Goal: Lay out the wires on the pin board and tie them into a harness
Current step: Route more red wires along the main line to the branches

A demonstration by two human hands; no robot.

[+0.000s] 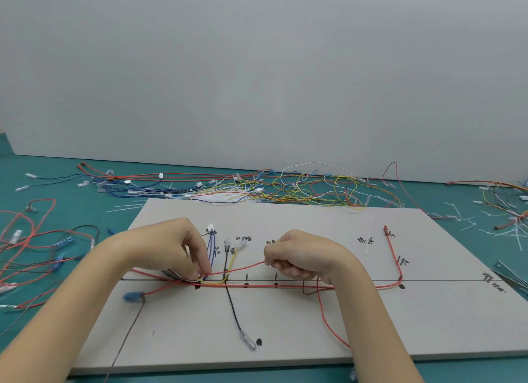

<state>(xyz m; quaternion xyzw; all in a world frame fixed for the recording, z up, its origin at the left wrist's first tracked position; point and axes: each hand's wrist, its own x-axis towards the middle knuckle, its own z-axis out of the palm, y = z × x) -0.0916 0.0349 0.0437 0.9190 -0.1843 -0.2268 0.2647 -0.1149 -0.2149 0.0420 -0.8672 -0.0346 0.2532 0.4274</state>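
Red wire [245, 267] being drawn taut over pin board [314, 320], toward 3 o'clock | right hand [297, 258] fisting it; left hand [183, 248] pinching bundle [204, 278] at 9 o'clock junction | advice: keeping tension even, seating wire along the marked line before tying.

Matt grey board [285, 325], plastic-sheathed wires [285, 286]
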